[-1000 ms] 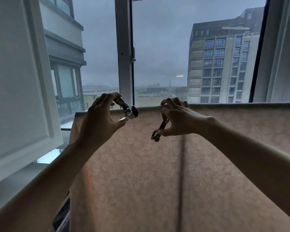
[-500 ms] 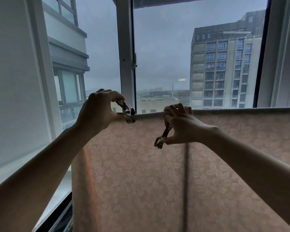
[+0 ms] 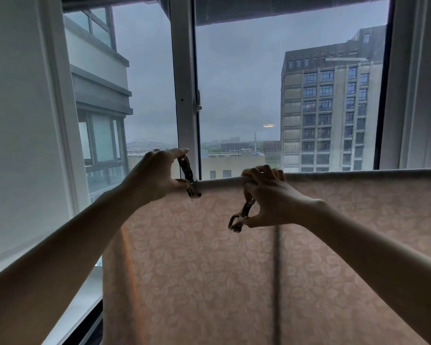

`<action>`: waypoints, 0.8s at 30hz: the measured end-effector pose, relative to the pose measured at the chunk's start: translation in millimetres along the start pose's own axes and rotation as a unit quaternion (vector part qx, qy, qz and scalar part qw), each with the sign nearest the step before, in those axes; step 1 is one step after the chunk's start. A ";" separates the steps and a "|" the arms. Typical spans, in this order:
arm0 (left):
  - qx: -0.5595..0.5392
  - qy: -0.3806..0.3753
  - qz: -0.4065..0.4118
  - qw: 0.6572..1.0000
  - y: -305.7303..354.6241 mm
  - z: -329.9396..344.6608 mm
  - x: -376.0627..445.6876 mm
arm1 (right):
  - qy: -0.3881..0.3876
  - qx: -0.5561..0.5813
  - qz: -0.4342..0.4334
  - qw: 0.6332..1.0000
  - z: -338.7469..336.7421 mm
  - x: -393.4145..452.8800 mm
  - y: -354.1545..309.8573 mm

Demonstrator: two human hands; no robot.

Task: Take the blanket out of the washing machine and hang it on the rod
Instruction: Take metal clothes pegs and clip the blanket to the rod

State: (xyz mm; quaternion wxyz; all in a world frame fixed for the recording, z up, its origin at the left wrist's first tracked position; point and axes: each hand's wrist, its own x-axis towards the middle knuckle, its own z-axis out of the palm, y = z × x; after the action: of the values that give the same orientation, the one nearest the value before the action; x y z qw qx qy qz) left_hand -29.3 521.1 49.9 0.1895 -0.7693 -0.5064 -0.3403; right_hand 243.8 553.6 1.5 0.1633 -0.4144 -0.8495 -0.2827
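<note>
Hidden: the rod itself never shows, the blanket is folded right over it along the top edge, so only a rounded ridge tells where it runs.
Cut off: the blanket runs out of view at the right and bottom; both forearms leave at the lower corners.
Hard to tell: the left clip sits at the blanket's top left corner, its lower end against the fold, but whether its jaws bite the cloth or only touch it I can't say.
Blanket: pale peach-pink with a faint leaf pattern, draped over the rod in front of the window, hanging flat and lit from behind; a dark vertical line shows through it below the right hand.
Left hand: thumb and fingers curled round the left clip, squeezing its handles, at the fold's left end.
Right hand: fingertips hooked over the top fold, thumb and forefinger pinching a second metal clip that dangles down against the cloth.
Beyond: grey sky and a tall block outside; white frame between the panes.
</note>
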 end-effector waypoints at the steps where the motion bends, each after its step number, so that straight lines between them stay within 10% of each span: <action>1: 0.016 0.000 0.015 1.000 2.6 -0.4 -2.0 | 0.001 0.001 -0.002 1.000 -0.1 -0.2 -0.5; 9: 0.273 0.007 0.122 0.954 38.2 14.6 -18.9 | 0.013 0.018 -0.014 1.000 -1.5 -6.5 -1.8; 24: -0.080 0.003 0.205 0.975 70.8 93.4 23.4 | 0.082 0.093 0.104 0.987 -20.9 -59.8 20.9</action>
State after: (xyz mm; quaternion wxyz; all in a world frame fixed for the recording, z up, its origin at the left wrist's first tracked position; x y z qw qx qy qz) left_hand 71.9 566.4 5.3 0.1943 -0.8685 -0.3082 -0.3362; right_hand 297.5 514.6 -5.5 0.2987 -0.4586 -0.8084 -0.2166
